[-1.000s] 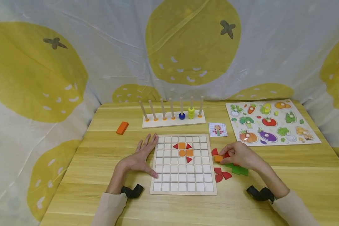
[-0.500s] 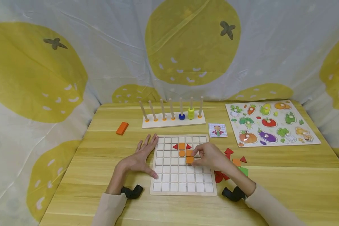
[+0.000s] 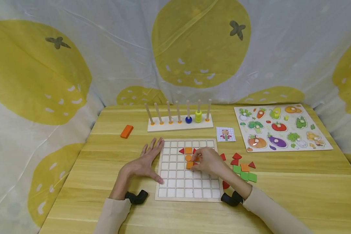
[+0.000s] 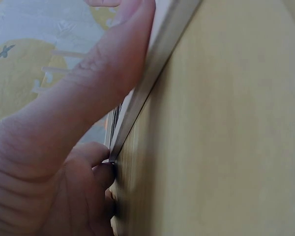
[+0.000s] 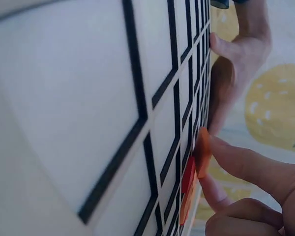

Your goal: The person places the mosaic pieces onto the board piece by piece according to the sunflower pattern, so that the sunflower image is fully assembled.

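My right hand [image 3: 210, 161] pinches an orange square tile [image 3: 189, 165] between thumb and fingertips, close over the wooden grid board [image 3: 175, 193]. That tile sits just below an orange round tile [image 3: 188, 158]; above it lie an orange square [image 3: 188, 150] and a red triangle [image 3: 181, 151]. The hand partly covers other orange and red pieces. In the right wrist view the pinched tile [image 5: 202, 152] stands tilted against the board's surface. My left hand [image 3: 143, 165] lies with fingers spread at the board's left edge, its thumb [image 4: 113, 64] resting on the rim.
Right of the board lie green squares [image 3: 244, 176], an orange square [image 3: 244, 167] and several red pieces [image 3: 237, 156]. Behind stand a pegged rack [image 3: 179, 125], a small pattern card [image 3: 226, 134] and a vegetable puzzle [image 3: 280, 128]. An orange block [image 3: 126, 131] lies back left.
My right hand has carried an orange square from the loose pieces onto the board, then slightly left to under the round tile. The left hand stays in place.
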{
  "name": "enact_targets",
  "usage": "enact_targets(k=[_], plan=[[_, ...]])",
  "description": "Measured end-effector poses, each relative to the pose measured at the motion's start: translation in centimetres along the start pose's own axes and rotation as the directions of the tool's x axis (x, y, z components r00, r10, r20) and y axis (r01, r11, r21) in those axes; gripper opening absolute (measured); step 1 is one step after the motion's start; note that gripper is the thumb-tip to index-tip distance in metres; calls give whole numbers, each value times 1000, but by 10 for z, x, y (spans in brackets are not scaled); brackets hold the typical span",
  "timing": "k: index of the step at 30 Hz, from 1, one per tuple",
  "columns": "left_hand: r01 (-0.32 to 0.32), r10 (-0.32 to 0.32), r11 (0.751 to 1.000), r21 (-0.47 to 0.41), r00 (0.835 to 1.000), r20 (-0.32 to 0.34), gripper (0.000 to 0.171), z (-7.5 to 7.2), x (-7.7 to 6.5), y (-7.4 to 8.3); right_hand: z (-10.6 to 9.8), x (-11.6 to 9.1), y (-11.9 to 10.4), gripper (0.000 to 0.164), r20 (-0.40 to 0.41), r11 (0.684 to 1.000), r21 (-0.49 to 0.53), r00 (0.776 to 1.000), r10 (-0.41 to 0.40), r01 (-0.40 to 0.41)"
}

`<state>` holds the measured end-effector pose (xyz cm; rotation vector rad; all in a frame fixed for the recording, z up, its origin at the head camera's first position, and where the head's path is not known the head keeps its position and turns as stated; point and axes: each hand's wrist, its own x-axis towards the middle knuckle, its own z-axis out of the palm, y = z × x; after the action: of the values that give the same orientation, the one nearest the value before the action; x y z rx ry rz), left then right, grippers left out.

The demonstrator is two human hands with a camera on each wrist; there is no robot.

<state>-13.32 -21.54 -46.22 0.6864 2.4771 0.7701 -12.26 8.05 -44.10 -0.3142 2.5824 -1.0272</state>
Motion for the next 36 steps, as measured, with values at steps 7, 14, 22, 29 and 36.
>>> enact_targets(k=[7, 14, 22, 29, 36], plan=[[14, -14, 1000, -4, 1000, 6, 153, 0, 0, 1, 0, 1, 6, 21, 26, 989, 145, 1000, 9, -13], [5, -5, 1000, -8, 1000, 5, 152, 0, 1, 1, 0, 4, 8, 20, 23, 992, 121, 999, -24, 21], [6, -6, 1000, 2, 1000, 2, 153, 0, 1, 0, 3, 7, 5, 18, 25, 992, 123, 1000, 4, -7], [7, -7, 1000, 7, 1000, 3, 153, 0, 0, 0, 4, 7, 2, 18, 29, 990, 136, 999, 14, -18], [9, -9, 1000, -1, 1000, 5, 152, 0, 0, -1, -8, 1, 9, 16, 43, 976, 217, 999, -30, 20]])
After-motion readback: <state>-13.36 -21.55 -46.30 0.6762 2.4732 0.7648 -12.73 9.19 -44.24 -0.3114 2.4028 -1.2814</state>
